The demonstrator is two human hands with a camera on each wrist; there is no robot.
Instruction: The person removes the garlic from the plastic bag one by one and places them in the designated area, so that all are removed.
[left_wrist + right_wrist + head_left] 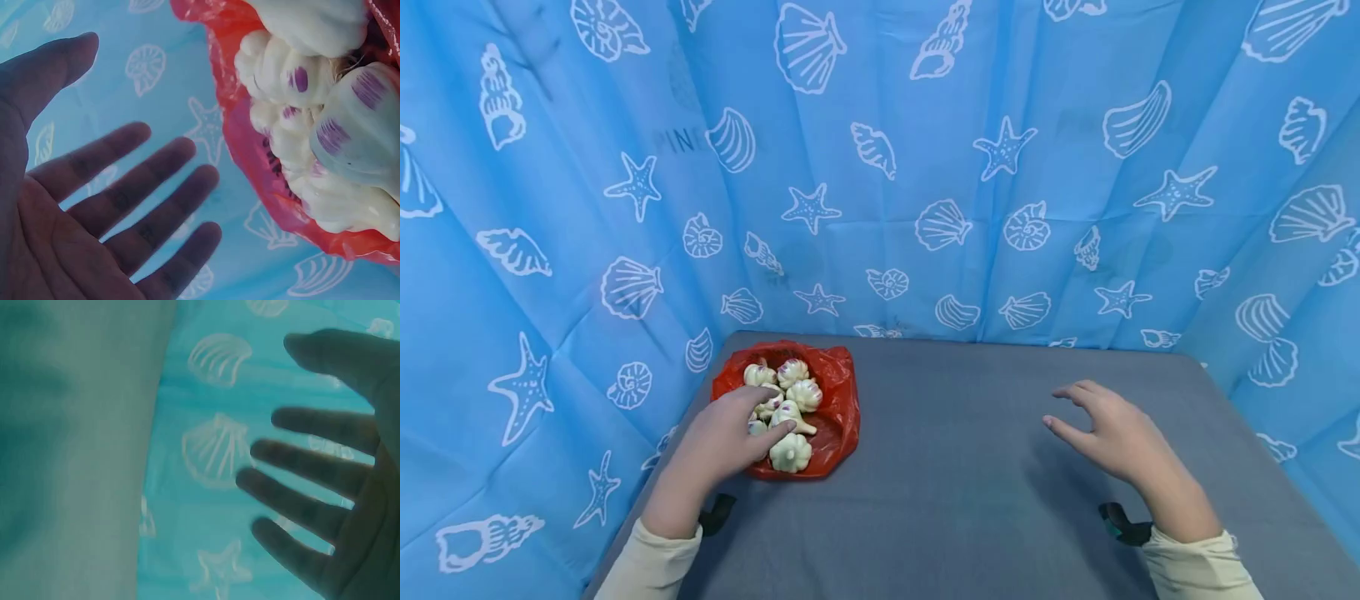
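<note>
A red plastic bag (pixel 842 417), its mouth spread wide, lies at the table's left side with several garlic bulbs (pixel 790 454) in it. The bulbs are whitish with purple streaks. My left hand (pixel 730 437) hovers over the bag's left part, fingers spread, hiding some of the bulbs in the head view. In the left wrist view a gap shows between the fingers and the garlic (pixel 356 125). My right hand (pixel 1112 433) is held above the right part of the table, fingers apart and holding nothing; the right wrist view shows its fingers (pixel 300 494) extended.
A grey cloth-covered table (pixel 940 467) stretches between and beyond the hands. Blue curtains (pixel 910 167) printed with white shells and starfish hang behind it and along both sides. Each wrist bears a dark strap.
</note>
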